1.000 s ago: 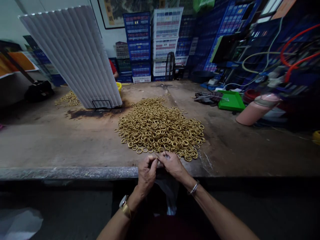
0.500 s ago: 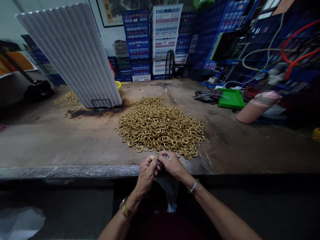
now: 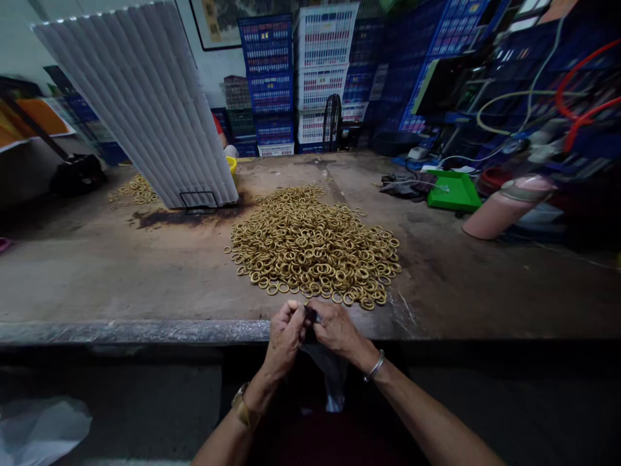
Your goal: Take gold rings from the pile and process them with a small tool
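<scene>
My left hand (image 3: 286,333) and my right hand (image 3: 337,329) meet at the near edge of the table, fingers closed and almost touching. Something small and dark shows between the fingertips, too small and dim to name. A watch sits on my left wrist and a silver bangle on my right. Just beyond my hands a wide heap of gold-coloured rings (image 3: 313,249) lies on the table. Below my hands hangs a pale, thin plastic sheet or bag (image 3: 332,375), partly hidden by them.
A tall corrugated white panel (image 3: 145,110) leans on a black wire stand at left, a smaller ring pile (image 3: 138,189) behind it. At right are a green tray (image 3: 453,191), a pink bottle (image 3: 507,206) and hoses. Blue crates (image 3: 269,77) and white crates (image 3: 324,71) stand behind the table.
The right fingers have turned and curled inward beside the left ones, and a dark bit now shows between them. The view has shifted slightly. At the panel's edge, more of a person shows.
</scene>
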{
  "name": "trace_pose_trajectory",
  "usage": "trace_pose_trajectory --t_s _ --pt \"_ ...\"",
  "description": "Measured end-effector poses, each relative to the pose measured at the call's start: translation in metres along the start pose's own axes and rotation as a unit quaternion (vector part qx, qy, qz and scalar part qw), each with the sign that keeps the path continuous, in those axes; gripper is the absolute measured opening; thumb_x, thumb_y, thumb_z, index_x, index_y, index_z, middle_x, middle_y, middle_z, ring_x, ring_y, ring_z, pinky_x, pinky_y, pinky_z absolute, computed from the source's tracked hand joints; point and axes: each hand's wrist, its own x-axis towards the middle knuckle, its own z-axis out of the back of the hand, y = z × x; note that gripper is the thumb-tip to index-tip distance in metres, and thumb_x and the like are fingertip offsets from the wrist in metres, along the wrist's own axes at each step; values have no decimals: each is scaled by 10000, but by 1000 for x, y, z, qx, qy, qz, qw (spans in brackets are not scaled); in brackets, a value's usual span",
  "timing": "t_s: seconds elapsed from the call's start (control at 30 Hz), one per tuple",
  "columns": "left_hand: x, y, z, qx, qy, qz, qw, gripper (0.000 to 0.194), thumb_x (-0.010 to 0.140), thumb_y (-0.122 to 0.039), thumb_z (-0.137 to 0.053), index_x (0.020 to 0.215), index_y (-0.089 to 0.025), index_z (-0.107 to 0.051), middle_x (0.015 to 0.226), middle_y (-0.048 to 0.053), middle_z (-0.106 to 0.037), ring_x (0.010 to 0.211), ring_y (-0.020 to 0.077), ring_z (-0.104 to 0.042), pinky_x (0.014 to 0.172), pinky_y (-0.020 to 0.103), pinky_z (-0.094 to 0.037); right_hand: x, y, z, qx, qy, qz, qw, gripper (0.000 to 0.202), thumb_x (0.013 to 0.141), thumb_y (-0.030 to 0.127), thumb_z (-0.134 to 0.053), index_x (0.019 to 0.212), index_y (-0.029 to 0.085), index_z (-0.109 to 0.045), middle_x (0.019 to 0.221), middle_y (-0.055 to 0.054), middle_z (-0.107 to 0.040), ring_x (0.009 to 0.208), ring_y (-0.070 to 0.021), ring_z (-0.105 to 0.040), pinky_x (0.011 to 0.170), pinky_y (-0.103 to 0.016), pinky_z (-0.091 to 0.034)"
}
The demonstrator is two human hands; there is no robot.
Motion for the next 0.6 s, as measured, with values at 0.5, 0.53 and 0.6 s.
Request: trace_pose_trajectory --t_s 0.5,0.53,0.6 --pt "-8 0 3 65 -15 -23 998 290 775 -425 -523 685 -157 -459 536 -55 -456 410 27 -338 396 149 -254 6 -2 -3 -73 67 -74 992 208 721 136 -419 845 184 -580 723 -36 -632 646 -134 -528 564 -230 -261" --pt "-12 -2 3 57 -4 -13 998 286 777 -423 -523 688 -158 -460 530 -57 -452 400 26 -330 385 148 -244 8 -5 -3 -82 61 -89 991 207 733 147 -419 856 184 -581 744 -40 -639 665 -137 -539 575 -230 -270" --pt "-18 -6 2 27 26 14 999 269 782 -412 -523 703 -161 -465 526 -60 -449 383 24 -319 368 146 -229 12 -11 -2 -99 43 -115 987 195 762 180 -417 868 185 -581 778 -49 -648 698 -146 -556 594 -233 -286"
